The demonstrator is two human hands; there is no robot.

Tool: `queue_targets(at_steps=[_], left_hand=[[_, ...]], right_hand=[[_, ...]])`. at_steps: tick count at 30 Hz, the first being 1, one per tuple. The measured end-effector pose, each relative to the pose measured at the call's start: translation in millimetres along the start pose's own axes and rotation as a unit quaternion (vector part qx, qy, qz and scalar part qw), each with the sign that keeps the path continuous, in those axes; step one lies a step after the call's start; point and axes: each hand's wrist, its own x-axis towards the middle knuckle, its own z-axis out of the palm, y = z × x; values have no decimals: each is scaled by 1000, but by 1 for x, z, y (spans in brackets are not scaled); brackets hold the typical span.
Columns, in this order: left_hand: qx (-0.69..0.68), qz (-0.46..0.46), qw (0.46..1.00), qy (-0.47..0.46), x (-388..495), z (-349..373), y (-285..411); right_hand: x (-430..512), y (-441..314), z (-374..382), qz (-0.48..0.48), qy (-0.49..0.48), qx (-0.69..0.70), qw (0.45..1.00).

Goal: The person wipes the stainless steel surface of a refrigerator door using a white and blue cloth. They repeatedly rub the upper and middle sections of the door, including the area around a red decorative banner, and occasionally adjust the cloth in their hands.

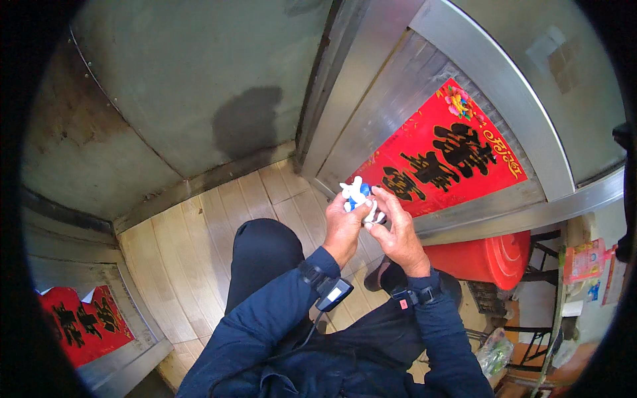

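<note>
A small white and blue object [357, 193], which looks like a figurine or toy, is held up between my two hands near the middle of the view. My left hand [344, 226] grips it from the left with the thumb laid across it. On the right, my right hand [397, 231] has its thumb and fingertips on the object's lower white part [374, 214]. The fingers hide part of the object, so its exact shape cannot be told.
A metal door panel with a red paper banner [428, 159] rises just beyond my hands. Wall panels [199, 89] enclose the upper left. A red plastic tub [477, 258] and a cluttered table [560, 298] stand at the right. Wood-look tiles [184, 263] cover the floor.
</note>
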Motion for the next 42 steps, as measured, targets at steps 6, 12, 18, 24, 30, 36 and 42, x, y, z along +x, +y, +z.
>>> queue_targets(at_steps=[6, 12, 18, 24, 30, 36, 42], left_hand=[[26, 1, 999, 25, 15, -15, 6], [96, 143, 983, 57, 57, -15, 39], [151, 291, 938, 111, 110, 1, 74], [259, 312, 903, 145, 169, 32, 80], [126, 224, 945, 202, 204, -23, 27], [111, 136, 956, 233, 244, -100, -28], [20, 4, 956, 292, 267, -151, -66]], right_hand=[[7, 4, 1, 82, 2, 261, 962], [5, -1, -32, 37, 115, 177, 977], [-22, 18, -52, 99, 132, 84, 983], [-21, 30, -54, 131, 121, 10, 984], [-21, 30, -61, 154, 107, -44, 981], [-23, 37, -56, 187, 78, -56, 978], [-19, 42, -49, 185, 41, -75, 979]])
